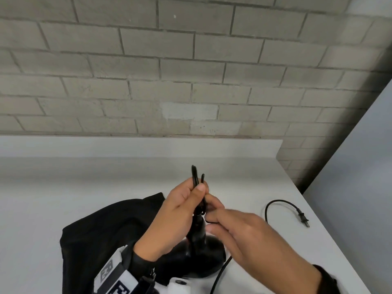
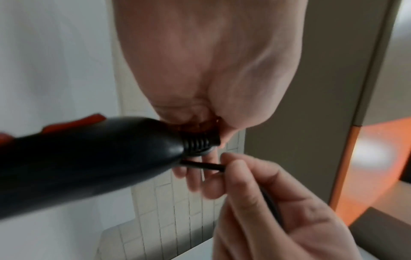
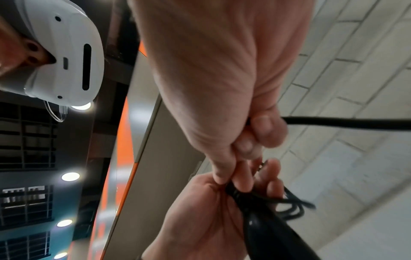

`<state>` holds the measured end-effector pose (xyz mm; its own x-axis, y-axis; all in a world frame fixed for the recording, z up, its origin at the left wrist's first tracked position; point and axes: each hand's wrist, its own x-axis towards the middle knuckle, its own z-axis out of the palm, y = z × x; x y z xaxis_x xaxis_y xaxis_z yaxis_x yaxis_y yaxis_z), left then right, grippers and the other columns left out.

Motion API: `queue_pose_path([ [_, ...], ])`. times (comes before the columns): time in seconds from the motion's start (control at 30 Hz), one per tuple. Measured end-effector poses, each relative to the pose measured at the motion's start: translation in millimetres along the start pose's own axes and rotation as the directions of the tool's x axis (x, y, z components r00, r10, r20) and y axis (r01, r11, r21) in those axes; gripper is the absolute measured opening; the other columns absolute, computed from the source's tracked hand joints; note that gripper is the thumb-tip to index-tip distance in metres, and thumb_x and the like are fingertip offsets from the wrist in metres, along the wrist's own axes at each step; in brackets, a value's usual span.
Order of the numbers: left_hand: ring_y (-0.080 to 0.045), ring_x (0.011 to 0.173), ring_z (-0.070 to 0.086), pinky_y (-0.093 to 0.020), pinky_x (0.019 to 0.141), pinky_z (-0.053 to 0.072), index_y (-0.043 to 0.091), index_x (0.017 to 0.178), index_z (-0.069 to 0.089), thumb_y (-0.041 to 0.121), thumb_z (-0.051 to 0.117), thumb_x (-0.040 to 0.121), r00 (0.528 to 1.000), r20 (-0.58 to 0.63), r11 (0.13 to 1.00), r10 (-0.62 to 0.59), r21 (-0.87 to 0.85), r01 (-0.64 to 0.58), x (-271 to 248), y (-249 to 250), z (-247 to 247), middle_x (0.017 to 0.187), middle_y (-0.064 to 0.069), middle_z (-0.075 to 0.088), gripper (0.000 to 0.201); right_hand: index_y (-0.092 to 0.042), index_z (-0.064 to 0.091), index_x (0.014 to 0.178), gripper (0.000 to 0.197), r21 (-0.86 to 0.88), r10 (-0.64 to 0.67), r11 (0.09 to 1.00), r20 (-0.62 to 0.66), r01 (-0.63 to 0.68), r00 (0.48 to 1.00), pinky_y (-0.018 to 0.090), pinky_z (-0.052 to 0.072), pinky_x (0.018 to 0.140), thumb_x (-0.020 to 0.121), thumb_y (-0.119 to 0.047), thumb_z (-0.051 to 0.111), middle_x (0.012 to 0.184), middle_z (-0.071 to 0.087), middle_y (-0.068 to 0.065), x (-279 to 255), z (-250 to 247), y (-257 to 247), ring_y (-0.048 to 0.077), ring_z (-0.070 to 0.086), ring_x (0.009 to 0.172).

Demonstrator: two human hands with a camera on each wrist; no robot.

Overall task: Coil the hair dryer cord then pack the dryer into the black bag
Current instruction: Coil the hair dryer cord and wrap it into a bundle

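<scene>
The black hair dryer [image 1: 202,254] stands on its barrel on the white table [image 1: 63,187], handle [image 2: 89,158] pointing up. My left hand [image 1: 194,190] grips the top of the handle together with a few folded loops of black cord [image 1: 194,175] that stick out above its thumb. In the right wrist view these loops [image 3: 293,205] fan out past the left fingers. My right hand [image 1: 212,217] pinches the cord [image 2: 200,164] just beside the handle's end. The rest of the cord trails right to the plug [image 1: 303,218]. The black bag [image 1: 106,225] lies crumpled to the left, under my left wrist.
A low white ledge and a grey brick wall [image 1: 191,71] close off the back of the table. The table's right edge [image 1: 331,230] runs diagonally just past the plug. A length of cord [image 1: 220,274] hangs off the near edge below the dryer.
</scene>
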<state>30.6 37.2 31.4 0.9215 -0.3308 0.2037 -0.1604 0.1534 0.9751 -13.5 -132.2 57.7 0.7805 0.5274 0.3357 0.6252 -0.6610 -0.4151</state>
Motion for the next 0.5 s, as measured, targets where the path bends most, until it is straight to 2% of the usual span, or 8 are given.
queue_pose_path([
  [0.03, -0.013, 0.072, 0.061, -0.024, 0.075, 0.048, -0.004, 0.092, 0.052, 0.026, 0.043, 0.105, 0.999, 0.031, 0.999, 0.012, 0.051, -0.013, -0.1, 0.8, 1.1, 0.073, 0.001, 0.066, 0.034, -0.026, 0.057, 0.104, 0.017, -0.027, -0.035, 0.999, -0.046, 0.034, 0.998, 0.028, 0.050, 0.058, 0.098, -0.038, 0.046, 0.083, 0.067, -0.009, 1.6, -4.6, 2.2, 0.011, 0.060, 0.067],
  [0.1, -0.017, 0.070, 0.056, -0.032, 0.074, 0.046, -0.002, 0.090, 0.054, 0.029, 0.044, 0.103, 0.995, 0.091, 0.994, 0.035, 0.103, -0.044, -0.3, 1.8, 3.3, 0.071, -0.003, 0.058, 0.035, -0.023, 0.063, 0.096, 0.014, -0.080, -0.099, 0.993, -0.120, 0.090, 0.988, 0.025, 0.050, 0.052, 0.096, -0.034, 0.054, 0.073, 0.066, -0.012, 6.7, -11.1, 6.9, 0.003, 0.055, 0.059],
  [0.17, -0.022, 0.064, 0.058, -0.043, 0.075, 0.049, -0.005, 0.091, 0.054, 0.027, 0.043, 0.103, 0.989, 0.141, 0.996, 0.035, 0.080, -0.046, -1.1, 2.5, 3.7, 0.069, -0.009, 0.059, 0.036, -0.021, 0.067, 0.088, 0.013, -0.106, -0.150, 0.985, -0.178, 0.133, 0.972, 0.012, 0.045, 0.054, 0.091, -0.033, 0.065, 0.065, 0.065, -0.017, 11.8, -17.1, 8.5, -0.003, 0.045, 0.057],
  [0.2, -0.023, 0.060, 0.056, -0.048, 0.075, 0.048, -0.007, 0.092, 0.054, 0.027, 0.043, 0.103, 0.986, 0.164, 0.998, 0.024, 0.061, -0.035, -1.6, 2.4, 2.8, 0.068, -0.010, 0.060, 0.037, -0.018, 0.067, 0.084, 0.017, -0.100, -0.152, 0.986, -0.235, 0.132, 0.960, 0.007, 0.040, 0.056, 0.085, -0.034, 0.073, 0.062, 0.063, -0.018, 13.7, -19.3, 10.1, -0.003, 0.044, 0.057],
  [0.27, -0.023, 0.054, 0.050, -0.046, 0.068, 0.044, -0.006, 0.087, 0.051, 0.026, 0.043, 0.103, 0.977, 0.212, 1.000, 0.002, 0.016, -0.005, -3.6, 4.0, 0.2, 0.063, -0.010, 0.060, 0.037, -0.015, 0.062, 0.076, 0.036, -0.026, -0.087, 0.996, -0.363, 0.084, 0.928, 0.006, 0.035, 0.053, 0.067, -0.040, 0.087, 0.059, 0.055, -0.014, 17.6, -24.9, 14.3, 0.003, 0.045, 0.056],
  [0.37, -0.018, 0.049, 0.040, -0.035, 0.059, 0.036, 0.005, 0.083, 0.055, 0.023, 0.043, 0.102, 0.963, 0.268, 0.996, -0.008, -0.086, 0.032, -6.3, 2.5, -2.6, 0.055, -0.002, 0.052, 0.029, -0.028, 0.059, 0.088, 0.055, 0.173, 0.059, 0.985, -0.313, -0.004, 0.948, 0.009, 0.036, 0.054, 0.050, -0.052, 0.089, 0.083, 0.055, -0.014, 24.0, -26.6, 27.9, 0.009, 0.045, 0.057],
  [0.43, -0.017, 0.048, 0.035, -0.032, 0.055, 0.033, 0.007, 0.085, 0.057, 0.023, 0.045, 0.102, 0.957, 0.290, 0.984, -0.020, -0.164, 0.070, -6.6, -0.2, -4.4, 0.054, -0.003, 0.046, 0.027, -0.038, 0.056, 0.109, 0.063, 0.299, 0.106, 0.952, -0.139, -0.060, 0.985, 0.013, 0.041, 0.058, 0.056, -0.044, 0.091, 0.112, 0.051, -0.015, 26.6, -23.2, 39.4, 0.012, 0.046, 0.059],
  [0.5, -0.015, 0.047, 0.034, -0.029, 0.052, 0.031, 0.011, 0.086, 0.061, 0.026, 0.049, 0.101, 0.949, 0.313, 0.967, -0.037, -0.228, 0.113, -7.0, -2.2, -8.4, 0.053, -0.004, 0.044, 0.024, -0.040, 0.051, 0.124, 0.064, 0.311, 0.086, 0.948, -0.040, -0.069, 0.995, 0.018, 0.045, 0.058, 0.072, -0.026, 0.086, 0.126, 0.045, -0.016, 26.5, -17.2, 50.2, 0.015, 0.049, 0.062],
])
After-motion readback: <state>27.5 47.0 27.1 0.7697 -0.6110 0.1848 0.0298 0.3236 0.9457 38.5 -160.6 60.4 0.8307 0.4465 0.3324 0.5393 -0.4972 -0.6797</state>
